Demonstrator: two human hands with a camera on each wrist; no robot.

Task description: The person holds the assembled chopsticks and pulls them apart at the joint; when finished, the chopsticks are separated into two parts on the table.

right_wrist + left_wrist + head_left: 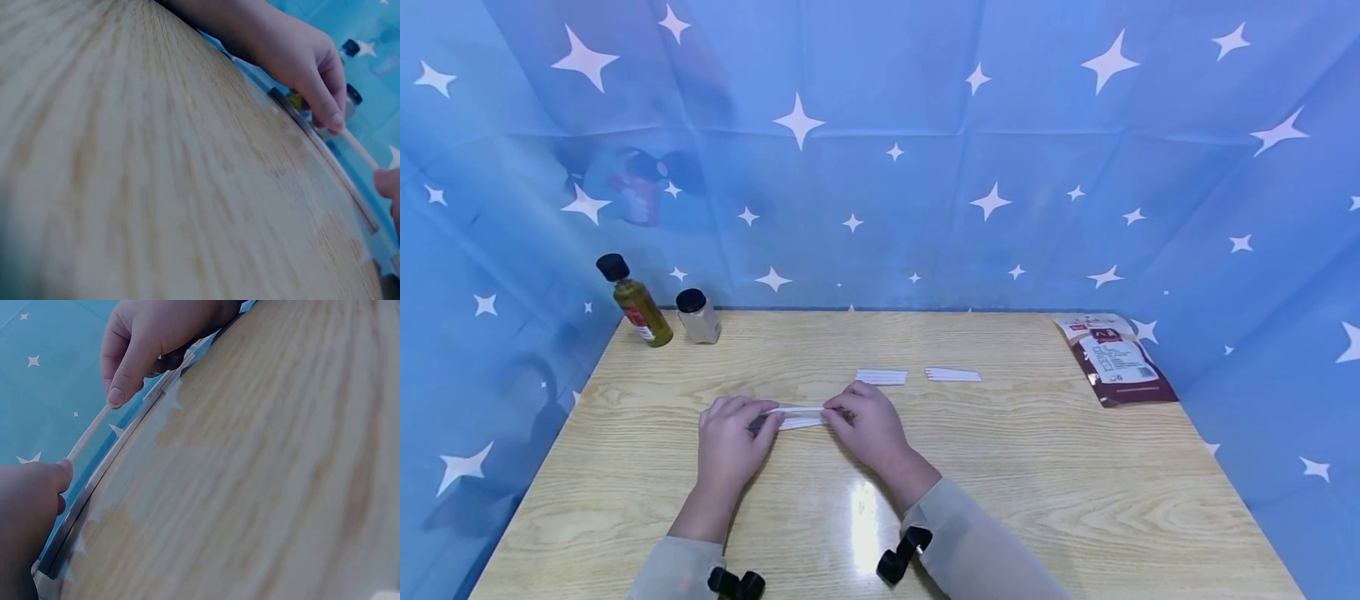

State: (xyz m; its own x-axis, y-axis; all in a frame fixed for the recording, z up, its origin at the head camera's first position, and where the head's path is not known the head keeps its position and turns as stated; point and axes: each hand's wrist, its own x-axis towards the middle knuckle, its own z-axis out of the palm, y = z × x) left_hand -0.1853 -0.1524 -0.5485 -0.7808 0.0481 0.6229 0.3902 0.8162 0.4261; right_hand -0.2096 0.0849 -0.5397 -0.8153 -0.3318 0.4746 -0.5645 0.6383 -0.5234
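Observation:
Between the thumb and fingertips of each hand a thin white stick (801,409) is pinched, one end per hand. My left hand (730,442) has its left end and my right hand (872,425) its right end. Both wrist views show the held stick (89,432) (360,148) raised above the tabletop. Just below it in the head view, more white sticks (802,423) lie side by side on the wood, their ends partly hidden by the hands. Two further rows of white sticks, a left row (882,377) and a right row (953,375), lie beyond the right hand.
On the wooden table (1075,500), a dark-capped bottle of greenish-yellow liquid (643,312) and a small black-lidded jar (700,318) stand at the back left. A maroon and white pouch (1116,360) lies at the back right. A blue star-patterned curtain (880,183) hangs behind.

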